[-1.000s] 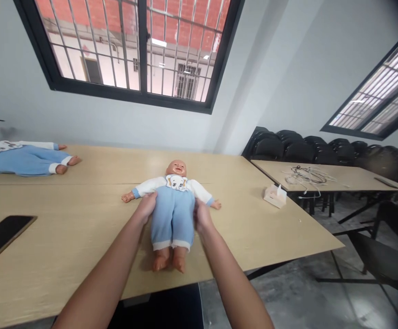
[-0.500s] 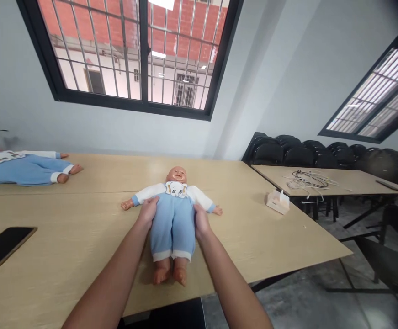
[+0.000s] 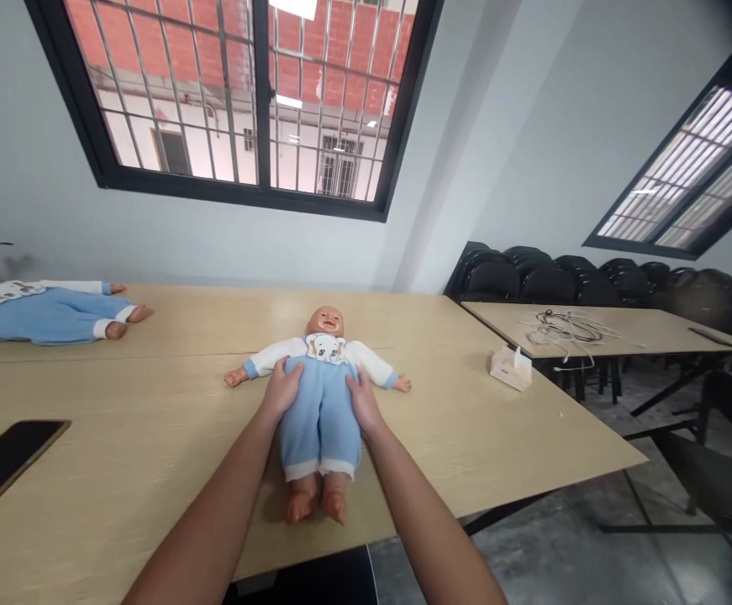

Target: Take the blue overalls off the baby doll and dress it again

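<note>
A baby doll (image 3: pixel 320 412) in a blue romper with white sleeves lies on its back on the wooden table (image 3: pixel 151 437), head away from me and bare feet toward me. My left hand (image 3: pixel 282 388) grips the doll's waist on its left side, fingers curled onto the blue cloth. My right hand (image 3: pixel 360 398) presses the other side of the waist in the same way. Both of the doll's arms lie spread out on the tabletop.
A second doll (image 3: pixel 44 313) in the same blue outfit lies at the table's far left. A dark flat panel (image 3: pixel 6 458) sits at the left edge, a tissue box (image 3: pixel 509 369) at the right. Cables (image 3: pixel 567 328) lie on another table, with stacked black chairs (image 3: pixel 592 277) behind.
Both hands have slid a little up the doll's body and closed in on its waist. The doll has stayed where it was on the table.
</note>
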{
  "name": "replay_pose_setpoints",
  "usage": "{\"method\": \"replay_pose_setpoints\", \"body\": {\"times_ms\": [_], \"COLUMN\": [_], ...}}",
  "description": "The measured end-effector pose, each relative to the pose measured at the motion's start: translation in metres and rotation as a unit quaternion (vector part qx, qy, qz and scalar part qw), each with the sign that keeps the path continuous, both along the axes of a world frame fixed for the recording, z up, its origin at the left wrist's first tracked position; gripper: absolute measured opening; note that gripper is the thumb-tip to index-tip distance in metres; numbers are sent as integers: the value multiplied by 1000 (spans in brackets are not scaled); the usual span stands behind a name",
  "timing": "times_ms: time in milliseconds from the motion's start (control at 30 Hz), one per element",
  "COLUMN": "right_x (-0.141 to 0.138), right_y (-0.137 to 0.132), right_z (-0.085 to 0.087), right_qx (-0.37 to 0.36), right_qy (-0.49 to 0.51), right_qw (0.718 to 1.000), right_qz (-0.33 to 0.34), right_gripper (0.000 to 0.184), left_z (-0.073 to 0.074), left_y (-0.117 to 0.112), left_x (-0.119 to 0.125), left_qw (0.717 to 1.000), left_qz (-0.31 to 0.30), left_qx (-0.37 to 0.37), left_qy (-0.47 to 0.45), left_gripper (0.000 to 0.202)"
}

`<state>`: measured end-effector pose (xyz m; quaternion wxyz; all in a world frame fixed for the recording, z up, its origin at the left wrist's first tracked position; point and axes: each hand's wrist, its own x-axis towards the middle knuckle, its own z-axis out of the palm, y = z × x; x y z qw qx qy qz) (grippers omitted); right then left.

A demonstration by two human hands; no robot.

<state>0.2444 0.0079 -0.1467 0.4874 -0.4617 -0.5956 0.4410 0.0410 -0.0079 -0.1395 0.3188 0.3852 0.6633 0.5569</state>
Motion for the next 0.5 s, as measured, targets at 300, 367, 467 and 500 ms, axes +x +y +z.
{"method": "replay_pose_setpoints", "body": {"times_ms": [300,367,467,500], "right_x": [6,0,-10,-13], "right_y": [-63,-77,-85,-86], "right_z": [52,58,59,58], "right_qx": [337,353,336,326], "right_qy": [-310,-337,-359,-364], "right_qw": [864,831,826,831], "right_qz": [210,267,276,264], "right_gripper": [49,48,48,47], "left_z": [17,18,18,17], "left_y": [-18,-19,-17,-17], "left_x": [-18,-18,-16,-17], "left_qw": [989,983,976,974], "left_qz": [-32,-69,-104,-117], "left_qx": [22,39,60,66], "left_qy": [145,164,182,183], "left_gripper": [38,40,47,49]}}
